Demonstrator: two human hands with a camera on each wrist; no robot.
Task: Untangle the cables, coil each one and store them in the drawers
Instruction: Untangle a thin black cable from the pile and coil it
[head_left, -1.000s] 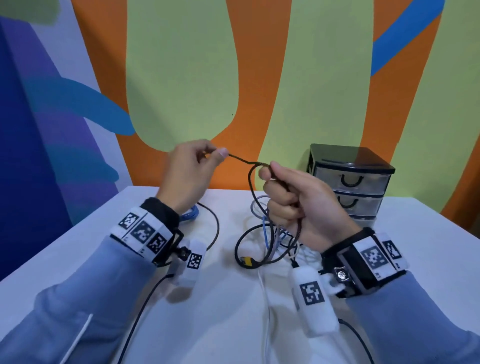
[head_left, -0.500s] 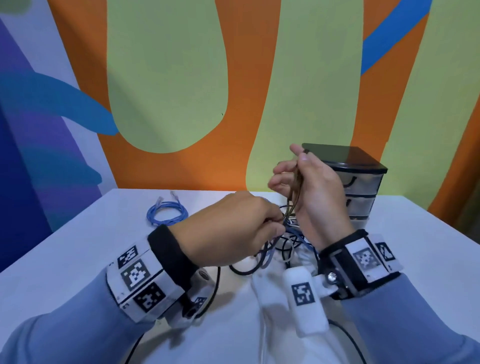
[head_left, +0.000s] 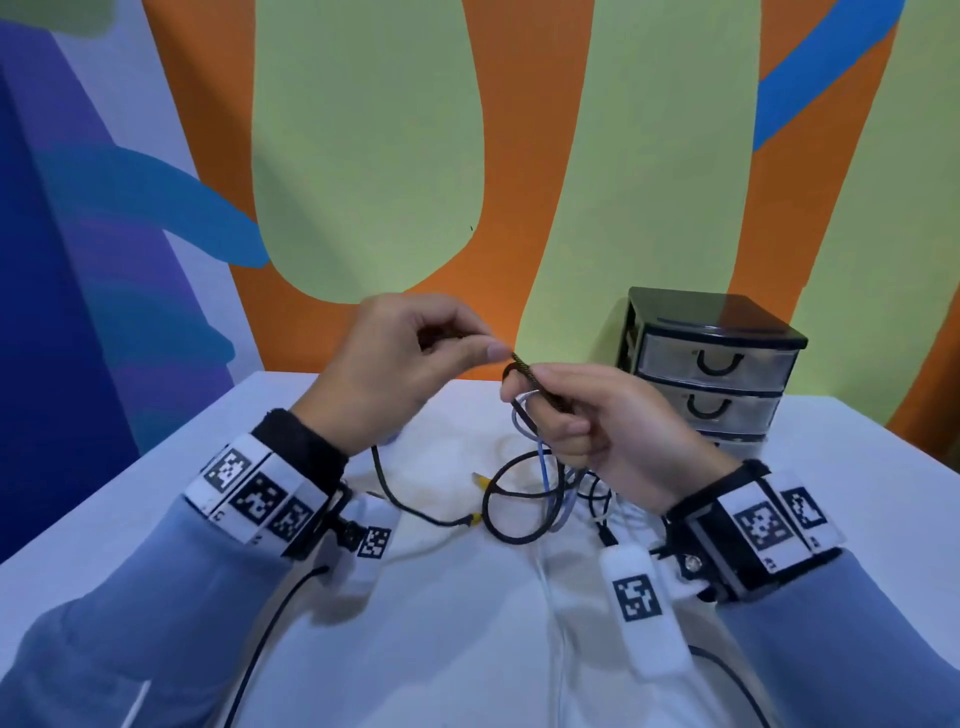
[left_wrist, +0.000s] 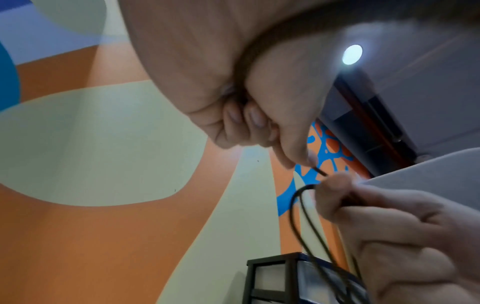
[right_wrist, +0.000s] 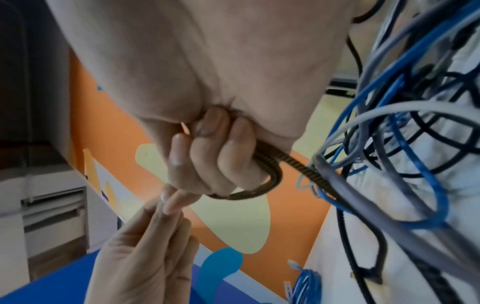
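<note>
A dark braided cable (head_left: 522, 370) runs between both raised hands above the white table (head_left: 156, 499). My left hand (head_left: 415, 358) pinches one stretch of it between thumb and forefinger. My right hand (head_left: 587, 415) grips folded loops of the same braided cable (right_wrist: 270, 164) in its curled fingers. Its loose length (head_left: 415, 506) trails down to a yellow-tipped plug on the table. Under the right hand lies a tangle of blue, grey and black cables (head_left: 550, 488), seen close in the right wrist view (right_wrist: 405, 144). The black drawer unit (head_left: 711, 364) stands at the back right, its drawers closed.
A coiled blue cable (right_wrist: 306, 283) lies on the table to the left, hidden in the head view by my left hand. White wrist-camera pods (head_left: 644, 608) hang under both wrists, with their leads crossing the near table. The painted wall stands right behind the table.
My left hand rose from the tangle and now pinches the braided cable up beside the right hand. The right hand lowered slightly and keeps its loops.
</note>
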